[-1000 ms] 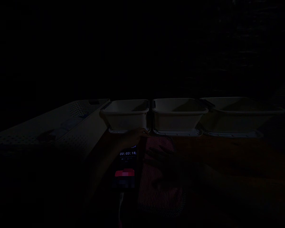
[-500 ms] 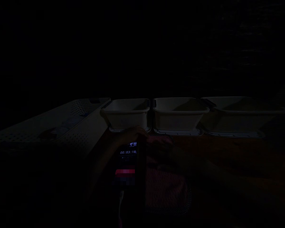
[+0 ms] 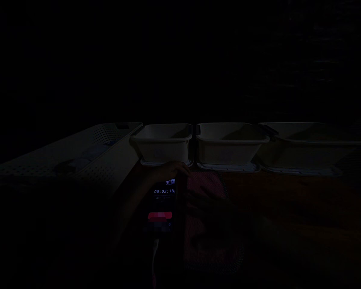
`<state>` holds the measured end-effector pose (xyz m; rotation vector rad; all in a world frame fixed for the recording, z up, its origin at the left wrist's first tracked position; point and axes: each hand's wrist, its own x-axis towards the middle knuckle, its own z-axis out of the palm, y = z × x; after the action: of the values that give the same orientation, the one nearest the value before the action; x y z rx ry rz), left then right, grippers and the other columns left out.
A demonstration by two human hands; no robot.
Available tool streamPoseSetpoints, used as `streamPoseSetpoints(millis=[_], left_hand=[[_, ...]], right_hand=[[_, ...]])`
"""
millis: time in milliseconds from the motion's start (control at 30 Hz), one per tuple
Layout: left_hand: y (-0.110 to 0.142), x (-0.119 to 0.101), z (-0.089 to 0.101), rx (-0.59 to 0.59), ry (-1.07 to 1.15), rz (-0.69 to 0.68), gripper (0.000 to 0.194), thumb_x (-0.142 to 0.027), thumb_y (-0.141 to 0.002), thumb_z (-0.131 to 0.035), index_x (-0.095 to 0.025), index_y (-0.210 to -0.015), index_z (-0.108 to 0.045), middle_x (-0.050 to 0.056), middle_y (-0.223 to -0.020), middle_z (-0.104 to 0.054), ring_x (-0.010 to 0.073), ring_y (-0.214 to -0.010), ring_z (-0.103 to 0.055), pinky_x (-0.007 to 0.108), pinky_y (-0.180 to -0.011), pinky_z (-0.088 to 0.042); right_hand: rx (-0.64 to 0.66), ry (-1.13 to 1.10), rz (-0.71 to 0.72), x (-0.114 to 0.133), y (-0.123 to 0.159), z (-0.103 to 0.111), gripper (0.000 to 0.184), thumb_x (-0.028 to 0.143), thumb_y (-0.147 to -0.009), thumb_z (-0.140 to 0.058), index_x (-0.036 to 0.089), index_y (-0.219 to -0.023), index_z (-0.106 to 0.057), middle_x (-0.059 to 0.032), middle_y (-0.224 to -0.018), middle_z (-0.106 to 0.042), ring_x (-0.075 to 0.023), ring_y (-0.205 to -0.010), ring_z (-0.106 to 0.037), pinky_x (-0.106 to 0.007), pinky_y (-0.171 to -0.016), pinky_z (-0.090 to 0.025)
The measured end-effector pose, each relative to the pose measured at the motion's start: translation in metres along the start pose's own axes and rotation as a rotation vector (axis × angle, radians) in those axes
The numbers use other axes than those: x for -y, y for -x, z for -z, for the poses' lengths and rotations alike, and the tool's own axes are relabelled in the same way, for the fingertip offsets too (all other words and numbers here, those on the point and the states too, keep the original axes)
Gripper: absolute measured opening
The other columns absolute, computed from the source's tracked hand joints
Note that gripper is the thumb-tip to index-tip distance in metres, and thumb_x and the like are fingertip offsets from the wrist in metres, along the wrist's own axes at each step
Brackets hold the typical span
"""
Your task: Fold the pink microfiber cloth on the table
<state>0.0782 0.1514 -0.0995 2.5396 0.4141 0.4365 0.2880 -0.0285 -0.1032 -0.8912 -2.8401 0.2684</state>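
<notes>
The scene is very dark. A pink cloth with a patterned edge lies flat before me. My right hand rests over its middle, palm down, with the fingers spread. My left hand reaches past the top of a lit phone, its fingers stretched toward the cloth's upper left corner. Whether those fingertips touch the cloth is too dark to tell. The phone shows a timer reading 00:03:18 and a red bar; a cable is plugged into its lower end.
Three pale tubs stand in a row behind the cloth: a left tub, a middle tub and a right tub. A perforated pale basket at left holds dim items. Beneath is a reddish-brown surface.
My right hand has slid down the cloth toward me, baring more of its upper part. My left hand stays near the same spot. The view has shifted slightly.
</notes>
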Motion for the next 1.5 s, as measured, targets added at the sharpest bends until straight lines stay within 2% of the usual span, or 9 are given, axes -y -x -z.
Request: streamPoseSetpoints(millis=[200, 400, 533, 767, 900, 1033, 1167, 1367, 1500], left_hand=[[0.000, 0.006, 0.000, 0.037, 0.042, 0.007, 0.040, 0.004, -0.077, -0.043, -0.020, -0.095, -0.070, 0.005, -0.111, -0.064, 0.0128, -0.103, -0.059, 0.032, -0.095, -0.043], [-0.002, 0.004, 0.001, 0.032, 0.046, -0.006, 0.040, 0.005, -0.077, -0.042, -0.019, -0.092, -0.070, 0.005, -0.107, -0.066, 0.0121, -0.099, -0.060, 0.031, -0.093, -0.043], [-0.001, 0.001, 0.001, 0.034, 0.051, 0.008, 0.045, 0.008, -0.075, -0.039, -0.020, -0.093, -0.070, 0.005, -0.110, -0.065, 0.0119, -0.101, -0.059, 0.031, -0.094, -0.043], [-0.001, 0.000, 0.001, 0.045, 0.068, 0.034, 0.053, 0.010, -0.068, -0.037, -0.021, -0.094, -0.070, 0.003, -0.111, -0.065, 0.0121, -0.103, -0.058, 0.032, -0.095, -0.042], [-0.001, 0.001, 0.001, 0.055, 0.076, 0.024, 0.052, 0.010, -0.068, -0.037, -0.020, -0.095, -0.070, 0.004, -0.112, -0.065, 0.0123, -0.103, -0.058, 0.032, -0.096, -0.041], [0.000, 0.003, -0.001, 0.023, 0.081, 0.023, 0.046, 0.008, -0.073, -0.039, -0.020, -0.094, -0.070, 0.004, -0.110, -0.065, 0.0112, -0.101, -0.060, 0.031, -0.095, -0.043], [0.000, 0.001, -0.001, 0.013, 0.060, 0.048, 0.041, 0.005, -0.077, -0.042, -0.020, -0.093, -0.070, 0.004, -0.107, -0.066, 0.0116, -0.100, -0.060, 0.031, -0.094, -0.044], [0.001, -0.008, -0.001, 0.007, 0.044, 0.063, 0.043, 0.007, -0.075, -0.041, -0.019, -0.094, -0.070, 0.004, -0.108, -0.066, 0.0118, -0.101, -0.060, 0.030, -0.094, -0.044], [-0.001, -0.007, -0.002, 0.003, 0.039, 0.066, 0.045, 0.008, -0.074, -0.039, -0.019, -0.092, -0.070, 0.004, -0.107, -0.066, 0.0125, -0.100, -0.060, 0.030, -0.094, -0.044]], right_hand=[[0.049, -0.057, 0.006, 0.013, 0.003, 0.008, 0.081, 0.067, -0.080, -0.043, 0.021, -0.144, -0.028, -0.0116, -0.152, -0.018, -0.0331, -0.140, -0.009, -0.059, -0.110, -0.005], [0.024, -0.092, 0.052, 0.016, -0.004, 0.009, 0.066, 0.050, -0.085, -0.051, 0.022, -0.141, -0.032, -0.0110, -0.151, -0.020, -0.0329, -0.137, -0.017, -0.061, -0.108, -0.008], [0.009, -0.104, 0.064, 0.016, -0.008, 0.009, 0.058, 0.045, -0.087, -0.051, 0.020, -0.138, -0.038, -0.0118, -0.147, -0.029, -0.0323, -0.134, -0.025, -0.061, -0.107, -0.015], [-0.028, -0.161, 0.173, 0.033, -0.004, 0.022, 0.046, 0.039, -0.087, -0.053, 0.017, -0.127, -0.047, -0.0112, -0.134, -0.044, -0.0266, -0.119, -0.046, -0.052, -0.097, -0.037], [-0.055, -0.184, 0.185, 0.035, -0.005, 0.023, 0.042, 0.038, -0.088, -0.053, 0.017, -0.124, -0.049, -0.0108, -0.129, -0.048, -0.0245, -0.113, -0.050, -0.049, -0.094, -0.042], [-0.109, -0.201, 0.129, 0.027, -0.006, 0.027, 0.040, 0.037, -0.089, -0.050, 0.017, -0.123, -0.051, -0.0105, -0.128, -0.050, -0.0238, -0.115, -0.049, -0.049, -0.097, -0.039], [-0.195, -0.199, 0.004, 0.016, -0.008, 0.026, 0.036, 0.032, -0.093, -0.038, 0.018, -0.122, -0.054, -0.0104, -0.125, -0.056, -0.0217, -0.117, -0.050, -0.044, -0.099, -0.038], [-0.243, -0.148, -0.167, 0.014, -0.018, 0.002, 0.036, 0.031, -0.089, -0.042, 0.018, -0.119, -0.057, -0.0081, -0.121, -0.059, -0.0213, -0.110, -0.054, -0.037, -0.092, -0.045], [-0.173, -0.037, -0.197, 0.021, -0.017, -0.007, 0.051, 0.046, -0.090, -0.038, 0.019, -0.131, -0.049, -0.0091, -0.134, -0.050, -0.0274, -0.121, -0.046, -0.048, -0.102, -0.035]])
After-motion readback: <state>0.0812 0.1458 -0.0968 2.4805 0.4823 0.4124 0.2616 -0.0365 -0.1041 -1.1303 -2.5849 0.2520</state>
